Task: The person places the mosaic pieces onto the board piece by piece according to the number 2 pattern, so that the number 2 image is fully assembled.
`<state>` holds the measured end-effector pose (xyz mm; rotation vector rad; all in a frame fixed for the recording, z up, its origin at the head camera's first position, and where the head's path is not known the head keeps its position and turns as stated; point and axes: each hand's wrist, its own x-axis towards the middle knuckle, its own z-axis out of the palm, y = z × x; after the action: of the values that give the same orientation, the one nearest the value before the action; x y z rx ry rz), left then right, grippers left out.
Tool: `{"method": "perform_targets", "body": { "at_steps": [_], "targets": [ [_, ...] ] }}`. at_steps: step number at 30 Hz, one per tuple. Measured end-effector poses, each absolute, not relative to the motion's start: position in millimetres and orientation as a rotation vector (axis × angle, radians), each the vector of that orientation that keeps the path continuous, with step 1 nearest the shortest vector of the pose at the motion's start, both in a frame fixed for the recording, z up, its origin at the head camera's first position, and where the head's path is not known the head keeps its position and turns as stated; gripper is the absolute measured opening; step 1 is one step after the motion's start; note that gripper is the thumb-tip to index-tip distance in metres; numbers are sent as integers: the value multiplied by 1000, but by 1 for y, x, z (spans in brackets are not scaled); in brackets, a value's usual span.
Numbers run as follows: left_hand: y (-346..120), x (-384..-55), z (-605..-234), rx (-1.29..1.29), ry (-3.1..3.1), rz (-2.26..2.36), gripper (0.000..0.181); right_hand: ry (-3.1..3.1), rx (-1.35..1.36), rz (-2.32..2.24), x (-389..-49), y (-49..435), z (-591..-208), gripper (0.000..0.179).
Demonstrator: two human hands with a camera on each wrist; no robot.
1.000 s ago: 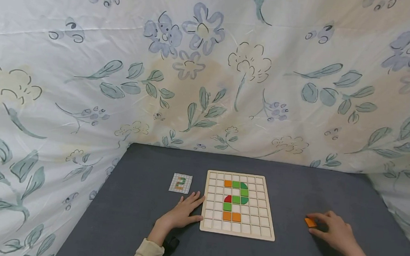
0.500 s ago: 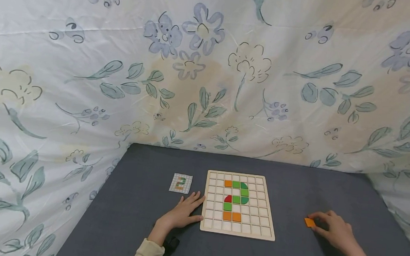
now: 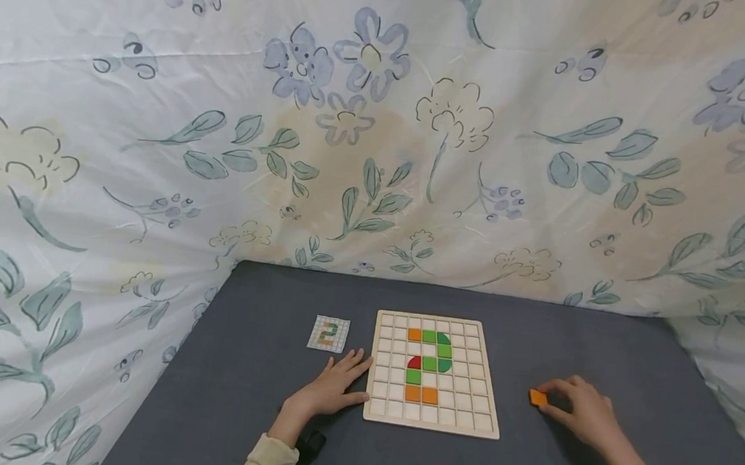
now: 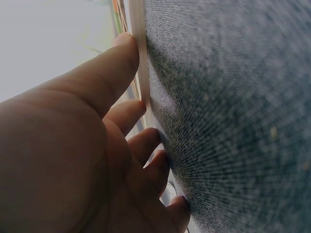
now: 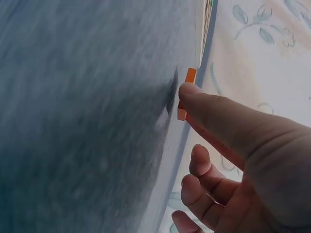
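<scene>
A flat orange square tile [image 3: 537, 398] is pinched between the thumb and forefinger of my right hand [image 3: 586, 414], to the right of the board. The right wrist view shows the orange tile [image 5: 191, 75] edge-on, a little off the dark cloth. My left hand [image 3: 325, 389] lies with fingers spread and touches the left edge of the pale wooden grid board [image 3: 473, 404]. In the left wrist view, the thumb and a fingertip meet the board's rim [image 4: 140, 58]. Green, orange and red pieces, some with rounded corners, sit in the board's cells in a shape like a 2.
A small card [image 3: 328, 333] printed with a coloured 2 on a grid lies left of the board. Dark grey cloth [image 3: 258, 326] covers the table. Behind and beside it hangs a floral fabric [image 3: 379, 152].
My right hand has moved left toward the board with the orange tile, whose tilt has changed in the fingers. The left hand and the board have stayed in place.
</scene>
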<state>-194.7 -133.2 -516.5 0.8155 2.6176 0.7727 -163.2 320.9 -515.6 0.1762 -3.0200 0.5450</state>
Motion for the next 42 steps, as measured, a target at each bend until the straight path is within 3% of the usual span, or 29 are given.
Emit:
{"method": "perform_targets", "body": {
  "at_steps": [42],
  "targets": [
    [-131,-194,-515,798,2624,775,67,-2950,471,648,-175,233,-501,23]
  ]
}}
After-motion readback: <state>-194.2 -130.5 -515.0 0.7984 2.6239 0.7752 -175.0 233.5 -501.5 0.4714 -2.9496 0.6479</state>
